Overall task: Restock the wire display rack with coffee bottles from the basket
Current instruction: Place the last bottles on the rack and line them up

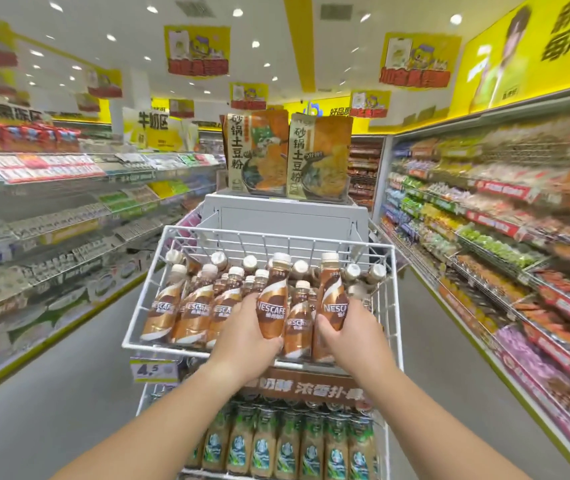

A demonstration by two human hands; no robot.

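Single head cam, wide-angle, faces fwd & down, close above wire rack (262, 241), aisle (79, 368) beyond.

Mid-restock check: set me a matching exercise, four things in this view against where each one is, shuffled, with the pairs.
Things: 1 left hand; 2 price tag; 3 green-label bottles; 4 noodle packets.
Places: A on the grey box behind the top tray; B on the tier under that tray; C gripping a coffee bottle at that tray; D hanging below that tray's front left corner.
Pairs: 1-C, 2-D, 3-B, 4-A.
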